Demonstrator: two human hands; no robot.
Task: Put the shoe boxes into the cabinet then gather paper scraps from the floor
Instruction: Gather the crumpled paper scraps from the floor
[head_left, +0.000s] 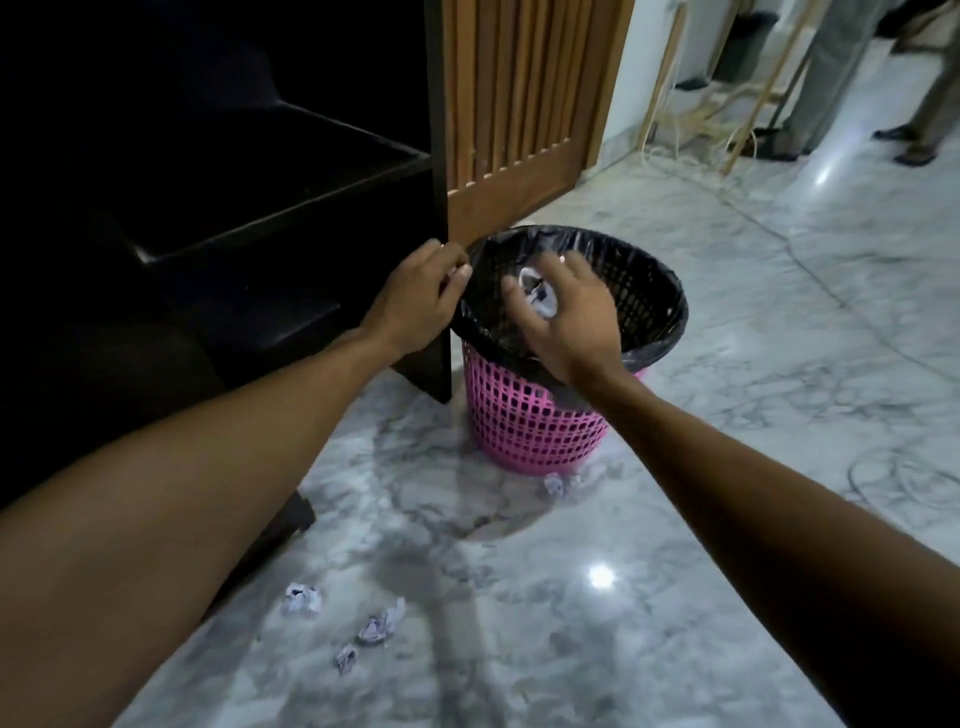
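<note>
Head view: right hand (566, 312) spread, grip released, over bin (535, 421); left hand (415, 306) pinching liner (665, 317).

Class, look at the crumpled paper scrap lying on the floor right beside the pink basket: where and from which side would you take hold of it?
Probably pinch the paper scrap across its crumpled body, coming straight down from above. It lies low on the marble floor, so nothing offers a side grip, and the pink basket stands close behind it.
</note>
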